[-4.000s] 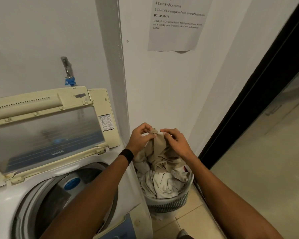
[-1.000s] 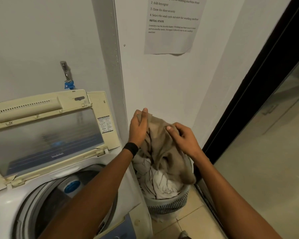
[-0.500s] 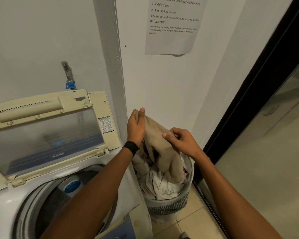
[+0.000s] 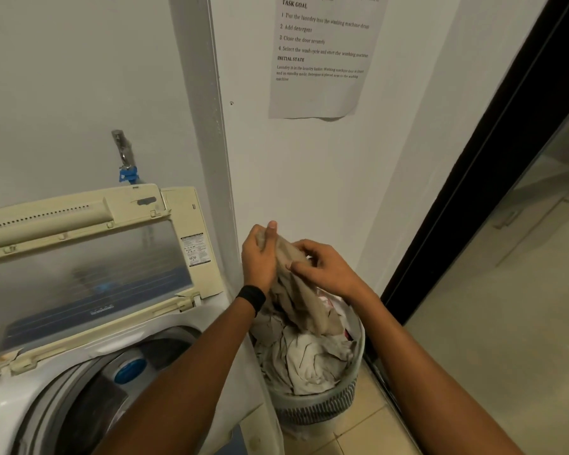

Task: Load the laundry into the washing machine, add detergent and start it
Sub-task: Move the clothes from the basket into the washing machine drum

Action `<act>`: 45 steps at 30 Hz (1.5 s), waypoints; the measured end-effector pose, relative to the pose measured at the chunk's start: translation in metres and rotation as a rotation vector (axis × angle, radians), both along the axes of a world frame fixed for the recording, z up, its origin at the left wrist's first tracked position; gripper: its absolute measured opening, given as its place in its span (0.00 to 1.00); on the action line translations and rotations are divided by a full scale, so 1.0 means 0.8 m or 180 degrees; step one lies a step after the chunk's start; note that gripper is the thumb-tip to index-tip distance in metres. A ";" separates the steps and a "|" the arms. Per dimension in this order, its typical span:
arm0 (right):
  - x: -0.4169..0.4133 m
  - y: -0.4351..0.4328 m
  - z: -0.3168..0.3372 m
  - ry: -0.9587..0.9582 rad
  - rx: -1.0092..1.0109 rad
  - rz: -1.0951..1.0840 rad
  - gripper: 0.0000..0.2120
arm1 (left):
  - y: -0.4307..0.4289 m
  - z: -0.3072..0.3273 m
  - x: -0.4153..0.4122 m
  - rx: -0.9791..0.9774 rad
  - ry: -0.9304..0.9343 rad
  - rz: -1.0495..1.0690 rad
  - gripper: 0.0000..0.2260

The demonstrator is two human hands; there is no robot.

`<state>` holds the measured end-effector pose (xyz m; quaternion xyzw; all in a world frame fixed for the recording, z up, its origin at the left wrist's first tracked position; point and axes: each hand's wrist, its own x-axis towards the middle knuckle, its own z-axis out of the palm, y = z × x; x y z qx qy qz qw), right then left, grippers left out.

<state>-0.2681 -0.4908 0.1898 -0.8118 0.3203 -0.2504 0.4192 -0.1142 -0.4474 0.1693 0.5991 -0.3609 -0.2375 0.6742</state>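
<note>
Both hands are up over the laundry basket point(image 4: 321, 410), which stands on the tile floor point(image 4: 368, 435) just beside the washing machine point(image 4: 7, 412), in the corner by the wall. The left hand point(image 4: 258, 257) has its fingers curled round the top of a beige cloth point(image 4: 301, 303), with the thumb sticking up. The right hand point(image 4: 326, 267) is just beside it and pinches the same cloth a little lower, between the thumb and bent fingers. The cloth hangs down from the hands, and its bottom end lies in the basket on a heap of white clothes point(image 4: 306, 359). A black band point(image 4: 252, 298) goes round the left wrist. The machine's lid point(image 4: 79, 277) stands up, open, leaning back toward the wall. The round drum point(image 4: 89, 418) below it is dark inside, with a blue round part point(image 4: 130, 371) at its edge. The left arm reaches across the corner of the machine. Behind the lid a tap point(image 4: 124, 149) sticks out of the wall with a blue piece point(image 4: 128, 175) under it. A sheet of paper point(image 4: 319, 60) with printed words hangs above the hands. A dark door frame point(image 4: 493, 159) runs along the right.
</note>
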 end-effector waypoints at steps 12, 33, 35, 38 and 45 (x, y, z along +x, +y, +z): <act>0.010 -0.003 0.025 -0.0589 -0.0101 -0.0695 0.06 | 0.006 0.003 -0.016 -0.0125 0.0148 -0.0539 0.14; 0.017 0.004 0.033 -0.1083 0.0493 -0.0638 0.06 | 0.004 0.015 -0.021 -0.0187 -0.0052 -0.0720 0.12; 0.020 0.007 0.034 -0.1155 0.0521 -0.0607 0.12 | 0.002 0.024 -0.025 -0.0204 -0.0038 -0.0638 0.14; 0.013 0.011 0.016 -0.1324 0.0296 -0.0720 0.23 | -0.007 0.043 -0.023 -0.0196 0.0229 -0.0428 0.16; 0.009 0.025 -0.105 0.0346 0.0651 -0.0252 0.34 | -0.024 0.087 -0.022 -0.0295 0.1007 -0.0623 0.15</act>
